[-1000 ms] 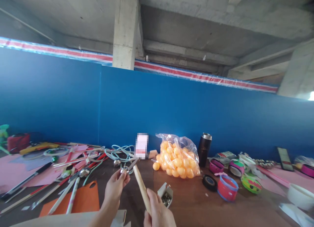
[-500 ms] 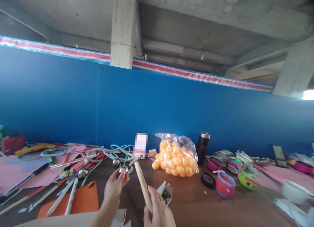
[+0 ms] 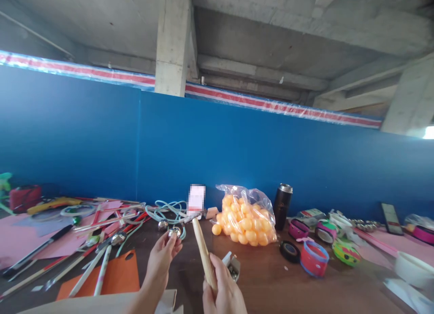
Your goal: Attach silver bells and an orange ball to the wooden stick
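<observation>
My left hand (image 3: 160, 260) pinches a small silver metal ball (image 3: 174, 232) between thumb and fingertips, above the brown table (image 3: 271, 282). My right hand (image 3: 224, 293) grips the lower end of a pale wooden stick (image 3: 203, 253), which points up and slightly left, its tip close to the ball. A small open box of metal pieces (image 3: 231, 268) sits just right of the stick. Another silver ball (image 3: 163, 224) lies on the table behind my left hand.
A bag of orange balls (image 3: 244, 222) and a dark flask (image 3: 282, 206) stand by the blue wall. Tape rolls (image 3: 313, 259) lie to the right. Sticks, cords, pink paper and an orange sheet (image 3: 111, 278) crowd the left. A white bowl (image 3: 412, 271) sits at far right.
The stick has tilted a little more upright and shifted right with my right hand. My left hand stays put, still pinching the ball.
</observation>
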`<action>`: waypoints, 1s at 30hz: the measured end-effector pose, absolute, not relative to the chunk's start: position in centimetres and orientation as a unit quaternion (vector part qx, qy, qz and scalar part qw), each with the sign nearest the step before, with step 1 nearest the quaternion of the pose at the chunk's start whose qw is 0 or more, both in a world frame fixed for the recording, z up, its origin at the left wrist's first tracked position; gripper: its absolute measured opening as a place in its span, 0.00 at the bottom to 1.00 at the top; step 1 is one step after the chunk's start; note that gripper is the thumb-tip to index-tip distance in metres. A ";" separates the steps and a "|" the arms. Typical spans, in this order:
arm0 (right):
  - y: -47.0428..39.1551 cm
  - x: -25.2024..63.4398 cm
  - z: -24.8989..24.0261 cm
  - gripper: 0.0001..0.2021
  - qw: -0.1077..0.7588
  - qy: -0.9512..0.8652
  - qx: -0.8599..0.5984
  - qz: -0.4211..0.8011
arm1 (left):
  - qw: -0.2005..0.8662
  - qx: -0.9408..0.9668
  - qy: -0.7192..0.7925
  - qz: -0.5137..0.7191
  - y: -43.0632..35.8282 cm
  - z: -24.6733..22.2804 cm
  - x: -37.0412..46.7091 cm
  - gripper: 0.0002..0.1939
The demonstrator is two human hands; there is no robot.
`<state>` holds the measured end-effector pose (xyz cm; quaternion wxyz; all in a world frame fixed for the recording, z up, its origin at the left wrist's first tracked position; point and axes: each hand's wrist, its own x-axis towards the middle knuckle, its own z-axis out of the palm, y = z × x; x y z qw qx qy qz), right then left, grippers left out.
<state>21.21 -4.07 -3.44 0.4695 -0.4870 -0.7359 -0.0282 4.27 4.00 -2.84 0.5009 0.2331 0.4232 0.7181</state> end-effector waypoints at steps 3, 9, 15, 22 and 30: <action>-4.1 21.2 -3.5 0.30 0.443 -0.749 -0.493 -0.022 | 0.499 0.240 0.420 0.719 3.9 -2.8 4.3 0.14; -4.3 21.2 -3.4 0.32 0.403 -0.760 -0.510 -0.017 | 0.504 0.254 0.411 0.716 3.8 -2.6 4.3 0.13; -4.4 21.1 -3.0 0.33 0.376 -0.760 -0.530 -0.027 | 0.496 0.255 0.416 0.719 3.8 -2.4 4.5 0.17; -4.4 21.2 -2.9 0.33 0.387 -0.758 -0.524 -0.042 | 0.465 0.268 0.445 0.717 3.6 -2.1 4.6 0.19; -4.4 21.1 -2.9 0.34 0.366 -0.768 -0.523 -0.042 | 0.411 0.309 0.475 0.714 3.9 -2.5 4.3 0.22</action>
